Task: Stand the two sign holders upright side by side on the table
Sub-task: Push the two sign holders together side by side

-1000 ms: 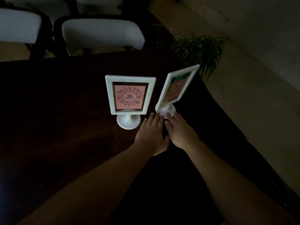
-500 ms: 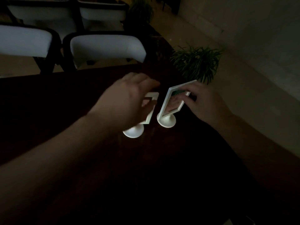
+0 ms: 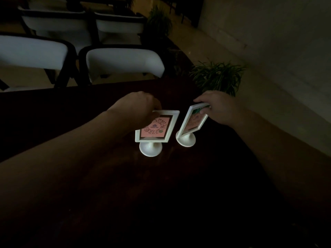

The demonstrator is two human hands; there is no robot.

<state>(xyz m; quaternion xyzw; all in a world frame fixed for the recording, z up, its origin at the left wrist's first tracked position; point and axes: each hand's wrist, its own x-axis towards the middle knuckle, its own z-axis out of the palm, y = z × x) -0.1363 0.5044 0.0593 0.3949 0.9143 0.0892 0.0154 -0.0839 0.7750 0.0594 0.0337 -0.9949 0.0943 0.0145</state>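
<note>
Two white sign holders stand on round bases on the dark table (image 3: 71, 113). The left sign holder (image 3: 157, 127) faces me and shows a pink card with a QR code. My left hand (image 3: 138, 104) grips its top left corner from above. The right sign holder (image 3: 192, 122) is turned edge-on towards the left one, its base a short gap to the right. My right hand (image 3: 218, 106) holds its top edge, fingers over the frame's upper corner. Both frames lean slightly away from me in this view.
White chairs with dark frames (image 3: 123, 61) line the table's far edge, with more behind them. A potted plant (image 3: 216, 76) stands on the floor past the table's right corner, another plant (image 3: 159, 20) further back. The pale floor (image 3: 268, 104) runs along the right.
Both hands rose from the table in front of the bases to the tops of the frames. The left hand has since shifted left, uncovering the QR card. The camera tilted upward.
</note>
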